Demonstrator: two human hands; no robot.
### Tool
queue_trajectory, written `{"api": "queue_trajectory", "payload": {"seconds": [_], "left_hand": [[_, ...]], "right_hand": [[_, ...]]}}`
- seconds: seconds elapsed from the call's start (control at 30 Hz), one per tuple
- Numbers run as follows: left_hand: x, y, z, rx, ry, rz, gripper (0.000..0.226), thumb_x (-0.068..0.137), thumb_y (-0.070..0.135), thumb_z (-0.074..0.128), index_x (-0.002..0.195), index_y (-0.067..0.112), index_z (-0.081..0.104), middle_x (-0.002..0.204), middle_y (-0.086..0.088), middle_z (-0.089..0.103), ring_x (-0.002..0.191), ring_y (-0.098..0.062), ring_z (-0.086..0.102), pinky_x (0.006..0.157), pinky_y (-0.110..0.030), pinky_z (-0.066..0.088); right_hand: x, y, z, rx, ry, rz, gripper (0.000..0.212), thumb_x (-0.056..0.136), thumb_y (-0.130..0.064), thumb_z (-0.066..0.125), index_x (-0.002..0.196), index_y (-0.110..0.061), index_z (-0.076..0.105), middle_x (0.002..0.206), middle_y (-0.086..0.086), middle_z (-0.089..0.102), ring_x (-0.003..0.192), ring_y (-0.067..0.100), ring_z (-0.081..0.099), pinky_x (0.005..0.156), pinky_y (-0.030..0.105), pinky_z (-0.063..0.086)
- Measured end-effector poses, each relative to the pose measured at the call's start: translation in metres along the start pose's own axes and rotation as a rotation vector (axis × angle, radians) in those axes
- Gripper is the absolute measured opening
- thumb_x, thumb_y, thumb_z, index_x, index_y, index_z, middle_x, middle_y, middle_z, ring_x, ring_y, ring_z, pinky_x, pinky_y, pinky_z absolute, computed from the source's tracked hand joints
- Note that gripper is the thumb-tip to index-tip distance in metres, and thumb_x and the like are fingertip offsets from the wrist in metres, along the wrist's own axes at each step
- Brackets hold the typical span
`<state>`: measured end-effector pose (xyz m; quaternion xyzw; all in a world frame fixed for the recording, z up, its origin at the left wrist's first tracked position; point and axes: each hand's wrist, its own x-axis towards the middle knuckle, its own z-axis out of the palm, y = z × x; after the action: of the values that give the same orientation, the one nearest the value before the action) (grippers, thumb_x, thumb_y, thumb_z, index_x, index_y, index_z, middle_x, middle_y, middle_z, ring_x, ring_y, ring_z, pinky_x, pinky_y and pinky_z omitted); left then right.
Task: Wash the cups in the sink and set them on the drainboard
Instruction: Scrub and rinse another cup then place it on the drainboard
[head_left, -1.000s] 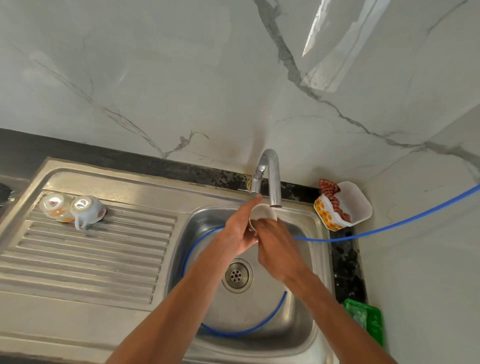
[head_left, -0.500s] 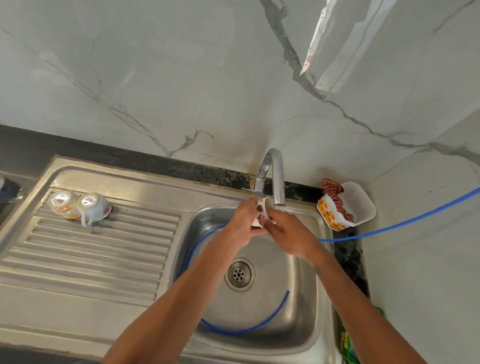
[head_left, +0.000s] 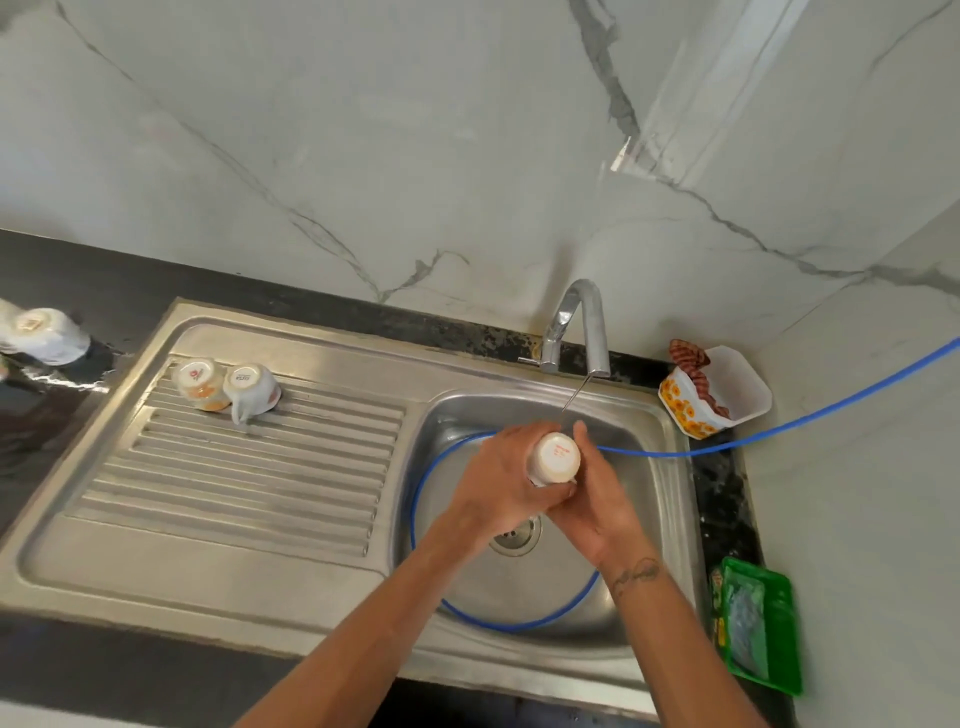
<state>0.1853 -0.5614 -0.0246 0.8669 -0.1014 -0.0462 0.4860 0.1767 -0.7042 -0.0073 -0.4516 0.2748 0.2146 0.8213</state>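
A: What sits farthest left of the sink (head_left: 670, 499)?

B: A white jar (head_left: 47, 335) lies on the dark surface (head_left: 78, 270), well left of the sink and off the steel altogether.

A: And nearer the sink?

B: The drainboard (head_left: 249, 483) joins the sink on its left. At its far left corner two cups stand upside down, touching: an orange cup (head_left: 200, 384), then a white cup (head_left: 254, 389) with its handle pointing toward the camera.

A: Over the sink itself?

B: Both hands meet above the drain (head_left: 517, 538). The left hand (head_left: 501, 486) wraps its fingers round the third cup (head_left: 555, 460), which is held bottom up over the sink's middle. The right hand (head_left: 597, 499) grips the same cup from the other side, thumb raised beside it. A thin stream runs from the tap (head_left: 579, 325) at the sink's back rim and falls just behind the cup.

A: That blue line?

B: A hose (head_left: 779, 428) loops round the inside of the sink and leaves over its right rim.

A: Right of the sink?

B: A white flowered tub (head_left: 727, 395) holding a brown cloth (head_left: 691, 361) stands by the back right corner. A green tray (head_left: 761, 623) sits by the front right corner.
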Motion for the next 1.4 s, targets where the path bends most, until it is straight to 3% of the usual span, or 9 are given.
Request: {"api": "queue_trajectory", "payload": {"seconds": [0.1, 0.2, 0.4, 0.57, 0.77, 0.9, 1.07, 1.23, 1.4], "left_hand": [[-0.021, -0.013, -0.009, -0.079, -0.001, -0.036, 0.066, 0.069, 0.046, 0.091, 0.129, 0.035, 0.064, 0.114, 0.014, 0.073, 0.101, -0.002, 0.067, 0.089, -0.028, 0.056], [-0.042, -0.042, -0.018, -0.037, -0.061, -0.028, 0.080, 0.067, 0.060, 0.087, 0.137, 0.033, 0.061, 0.126, 0.009, 0.069, 0.113, -0.009, 0.065, 0.100, -0.033, 0.053], [-0.078, -0.072, -0.029, 0.039, -0.100, -0.069, 0.078, 0.076, 0.059, 0.081, 0.146, 0.045, 0.049, 0.144, 0.006, 0.051, 0.117, -0.016, 0.064, 0.105, -0.035, 0.052], [-0.096, -0.105, -0.079, 0.137, 0.123, -0.180, 0.074, 0.078, 0.060, 0.079, 0.145, 0.043, 0.052, 0.142, 0.005, 0.042, 0.084, -0.018, 0.069, 0.084, -0.036, 0.059], [-0.121, -0.165, -0.182, 0.198, 0.424, -0.366, 0.066, 0.081, 0.067, 0.072, 0.137, 0.035, 0.060, 0.128, 0.013, 0.065, 0.111, -0.012, 0.057, 0.095, -0.029, 0.045], [-0.127, -0.193, -0.254, -0.012, 0.487, -0.321, 0.040, 0.087, 0.037, 0.085, 0.123, 0.032, 0.068, 0.104, 0.021, 0.075, 0.096, 0.000, 0.071, 0.080, -0.014, 0.051], [-0.120, -0.235, -0.312, -0.103, 0.435, -0.300, 0.045, 0.087, 0.009, 0.083, 0.113, 0.040, 0.064, 0.102, 0.045, 0.066, 0.099, 0.017, 0.064, 0.079, -0.002, 0.046], [-0.105, -0.277, -0.332, -0.081, 0.312, -0.292, 0.036, 0.085, 0.022, 0.085, 0.116, 0.031, 0.070, 0.098, 0.029, 0.070, 0.096, 0.011, 0.066, 0.084, -0.019, 0.058], [-0.094, -0.291, -0.334, -0.029, 0.295, -0.325, 0.045, 0.082, 0.028, 0.088, 0.123, 0.026, 0.068, 0.109, 0.011, 0.075, 0.099, -0.006, 0.066, 0.093, -0.040, 0.058]], "right_hand": [[-0.022, 0.017, 0.000, -0.409, 0.045, -0.135, 0.044, 0.093, -0.048, 0.070, 0.123, -0.017, 0.075, 0.118, 0.009, 0.077, 0.110, 0.025, 0.073, 0.096, 0.046, 0.057], [-0.029, 0.038, 0.007, -0.695, 0.149, -0.249, 0.042, 0.075, -0.039, 0.084, 0.107, -0.013, 0.081, 0.088, 0.003, 0.081, 0.079, 0.016, 0.076, 0.077, 0.029, 0.062], [-0.024, 0.074, 0.015, -0.633, 0.050, -0.079, 0.045, 0.071, -0.033, 0.089, 0.108, -0.009, 0.080, 0.102, 0.014, 0.080, 0.089, 0.022, 0.072, 0.094, 0.043, 0.056], [0.004, 0.094, 0.081, -0.678, -0.071, -0.106, 0.026, 0.081, -0.026, 0.086, 0.102, -0.012, 0.081, 0.080, 0.000, 0.077, 0.064, 0.004, 0.064, 0.062, 0.017, 0.050], [0.059, 0.164, 0.199, -0.759, -0.120, -0.110, 0.041, 0.074, -0.046, 0.090, 0.093, -0.010, 0.082, 0.084, 0.005, 0.081, 0.077, 0.013, 0.072, 0.079, 0.036, 0.061], [0.079, 0.209, 0.282, -0.831, -0.166, -0.140, 0.027, 0.087, -0.043, 0.082, 0.101, -0.020, 0.081, 0.088, -0.006, 0.081, 0.084, 0.007, 0.077, 0.085, 0.035, 0.063], [0.097, 0.249, 0.351, -0.906, 0.064, -0.228, 0.032, 0.087, -0.049, 0.078, 0.102, -0.021, 0.082, 0.086, -0.009, 0.079, 0.082, 0.005, 0.074, 0.077, 0.028, 0.059], [0.102, 0.263, 0.382, -0.885, 0.258, -0.224, 0.019, 0.089, -0.046, 0.078, 0.092, -0.028, 0.079, 0.078, -0.015, 0.075, 0.077, -0.002, 0.069, 0.064, 0.016, 0.048], [0.108, 0.273, 0.394, -0.855, 0.381, -0.245, 0.017, 0.090, -0.046, 0.075, 0.081, -0.032, 0.073, 0.080, -0.011, 0.076, 0.083, 0.011, 0.073, 0.078, 0.034, 0.059]]}}
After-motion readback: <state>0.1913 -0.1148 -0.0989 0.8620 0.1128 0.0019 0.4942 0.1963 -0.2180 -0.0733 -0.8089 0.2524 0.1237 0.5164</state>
